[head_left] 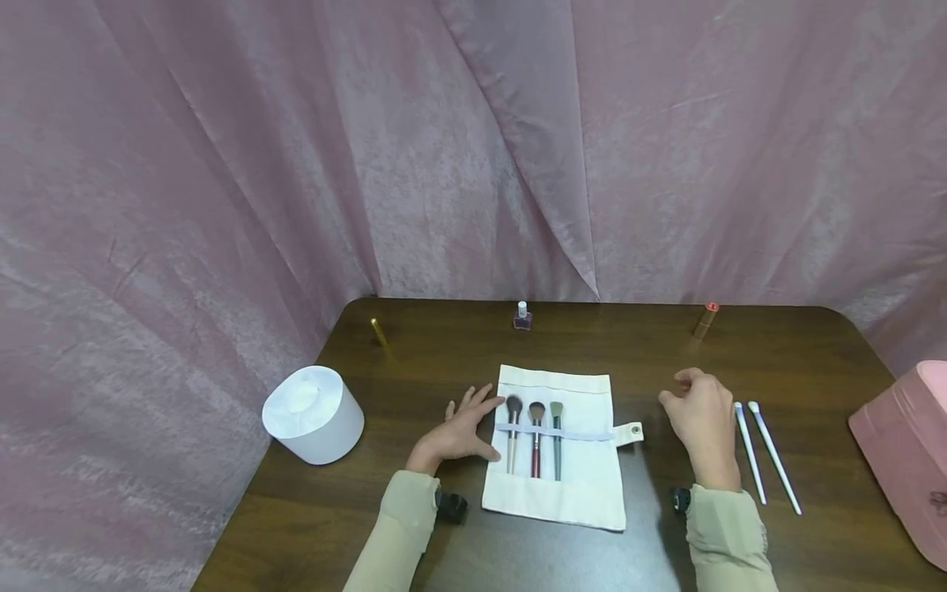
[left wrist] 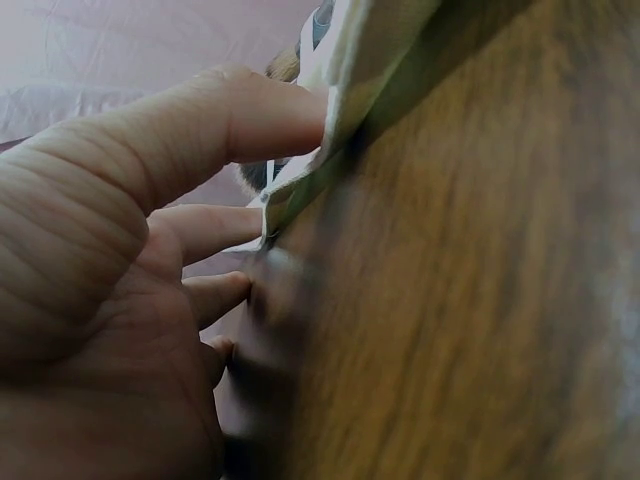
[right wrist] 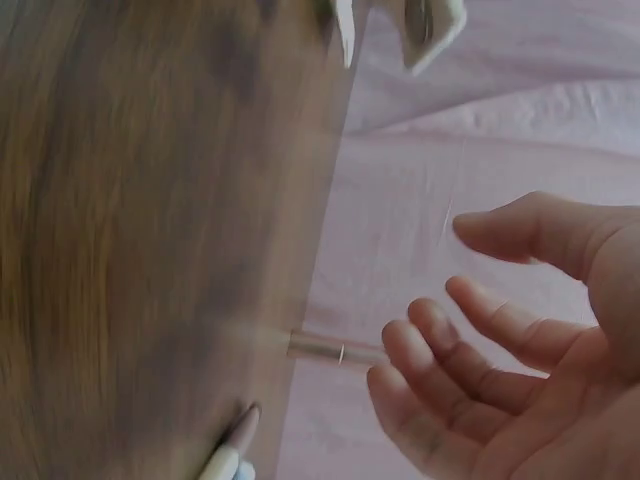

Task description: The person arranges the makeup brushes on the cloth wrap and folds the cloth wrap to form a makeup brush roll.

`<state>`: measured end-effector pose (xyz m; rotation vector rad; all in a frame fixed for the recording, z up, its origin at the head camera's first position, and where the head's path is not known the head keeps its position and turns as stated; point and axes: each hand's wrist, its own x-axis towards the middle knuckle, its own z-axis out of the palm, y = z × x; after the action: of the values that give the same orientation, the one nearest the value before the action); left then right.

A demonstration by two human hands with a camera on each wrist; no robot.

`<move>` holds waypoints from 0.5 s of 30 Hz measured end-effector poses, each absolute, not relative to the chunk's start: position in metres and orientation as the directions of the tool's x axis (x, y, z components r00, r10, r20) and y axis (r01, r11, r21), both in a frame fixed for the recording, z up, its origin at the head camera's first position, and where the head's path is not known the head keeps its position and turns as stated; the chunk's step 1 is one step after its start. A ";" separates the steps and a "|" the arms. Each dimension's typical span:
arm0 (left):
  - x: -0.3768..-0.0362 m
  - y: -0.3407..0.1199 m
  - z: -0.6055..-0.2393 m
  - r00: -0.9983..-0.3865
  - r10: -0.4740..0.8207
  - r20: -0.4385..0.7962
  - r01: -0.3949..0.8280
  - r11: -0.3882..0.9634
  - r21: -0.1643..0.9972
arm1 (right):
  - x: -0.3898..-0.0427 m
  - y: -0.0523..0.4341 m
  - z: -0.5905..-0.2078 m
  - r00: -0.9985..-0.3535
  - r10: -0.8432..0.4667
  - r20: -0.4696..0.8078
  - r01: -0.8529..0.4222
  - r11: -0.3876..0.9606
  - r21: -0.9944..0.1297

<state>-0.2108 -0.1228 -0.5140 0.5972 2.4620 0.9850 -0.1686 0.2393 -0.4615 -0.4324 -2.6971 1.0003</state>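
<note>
A cream fabric brush roll [head_left: 584, 485] lies open on the dark wooden table [head_left: 459, 345], with three makeup brushes [head_left: 536, 436] tucked under its band. My left hand [head_left: 462, 427] rests flat on the table, fingers straight, its fingertips [left wrist: 290, 115] touching the roll's left edge [left wrist: 330, 130]. My right hand [head_left: 703, 415] hovers right of the roll with loosely curled fingers [right wrist: 450, 350], holding nothing. Two white-handled brushes [head_left: 762, 452] lie just right of that hand; one tip [right wrist: 232, 445] shows in the right wrist view.
A white round container [head_left: 314, 413] stands at the table's left. A nail polish bottle [head_left: 522, 316], a gold tube [head_left: 378, 330] and a copper lipstick [head_left: 705, 319] stand along the far edge. A pink case [head_left: 906, 456] sits at the right. Pink curtain hangs behind.
</note>
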 end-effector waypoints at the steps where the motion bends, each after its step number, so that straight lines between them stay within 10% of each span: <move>1: -0.211 -0.123 -0.514 -0.819 0.531 -0.218 0.234 0.656 0.718 | -0.168 0.243 -0.463 -0.926 0.361 0.113 0.203 0.726 -0.657; 15: -0.211 -0.123 -0.514 -0.821 0.527 -0.218 0.228 0.653 0.722 | -0.161 0.280 -0.480 -0.880 0.474 -0.004 0.385 0.710 -0.590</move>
<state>-0.2112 -0.1227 -0.5144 0.5932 2.4611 0.9943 -0.1612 0.2800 -0.4800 -0.6995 -2.7666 0.9042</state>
